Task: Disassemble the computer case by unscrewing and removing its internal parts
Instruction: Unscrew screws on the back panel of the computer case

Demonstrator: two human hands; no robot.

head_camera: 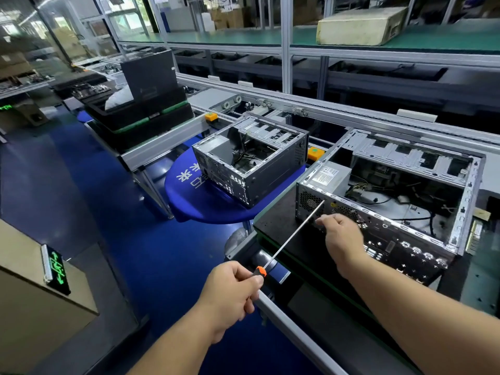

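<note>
Computer case (pixel 384 201): lies open-side up on a dark mat at the 3 o'clock side of the view, rear panel toward the person; loose cables and a grey power supply (pixel 328 175) sit inside.
Exit sign (pixel 55 267): green lit arrows, at 8 o'clock on a tan box.
Black trays (pixel 140 115): stacked at 10 o'clock on the conveyor frame.
Second case (pixel 251 161): open and tilted, at 12 o'clock of the left hand, resting on a blue round surface (pixel 205 207).
Left hand (pixel 230 296): at 6 o'clock, fingers curled tight round the handle.
Screwdriver (pixel 293 235): orange and black handle in the left fist; long shaft runs toward 1 o'clock, tip at the rear panel by the power supply's vent.
Right hand (pixel 342 239): at 4 o'clock, against the rear panel just beside the shaft; fingertips face away, so whether they pinch anything cannot be told.
Beige unit (pixel 359 25): on the green shelf at 1 o'clock.
</note>
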